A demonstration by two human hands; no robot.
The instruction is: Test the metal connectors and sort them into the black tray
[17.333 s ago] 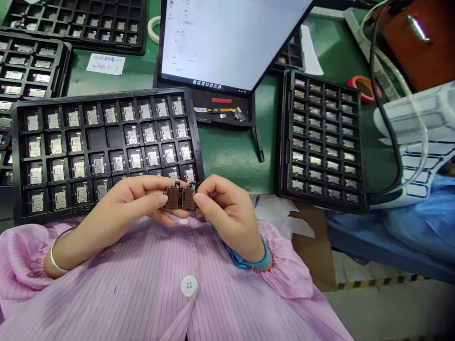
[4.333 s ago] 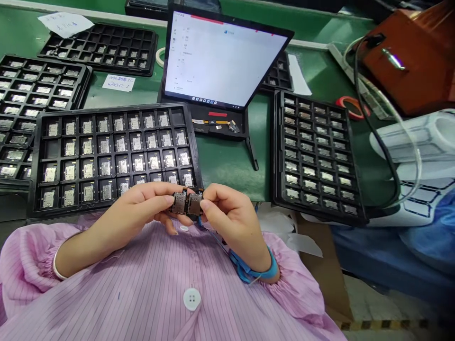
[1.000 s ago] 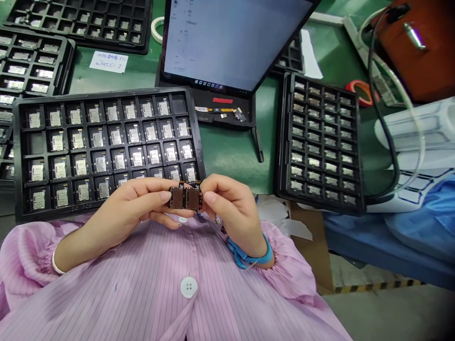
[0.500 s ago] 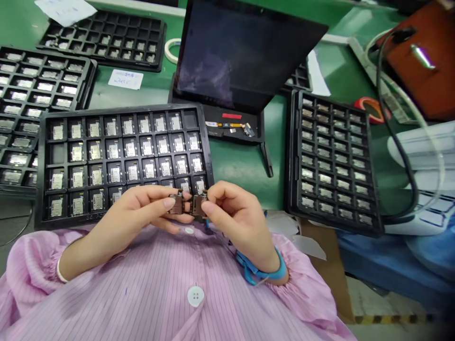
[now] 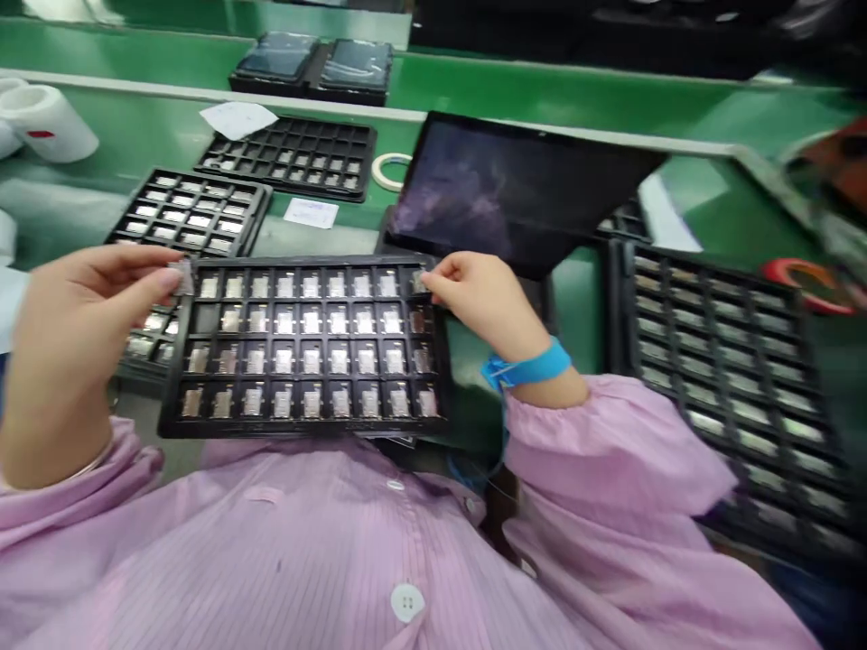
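Observation:
My left hand (image 5: 88,334) is at the left edge of a black compartment tray (image 5: 308,430), thumb and fingers pinched on a small circuit board (image 5: 183,277) with a silvery face. It holds this piece just outside the tray's top left corner. My right hand (image 5: 478,293), with a blue wrist strap (image 5: 532,365), pinches another small circuit board (image 5: 421,283) at the tray's top right compartment. Whether that piece rests on the compartment floor, I cannot tell. Rows of similar silvery boards (image 5: 311,320) fill most of the tray's compartments.
A tilted dark laptop-like screen (image 5: 515,190) stands behind my right hand. More filled trays lie at the left (image 5: 196,212) and right (image 5: 738,361). Behind are a partly filled tray (image 5: 298,149), a paper label (image 5: 311,213) and a tape roll (image 5: 389,171). Red tape (image 5: 806,284) lies far right.
My hands have moved apart from in front of my chest, each with a small circuit board: the left to the tray's left edge, the right to its top right compartment. The view has tilted up.

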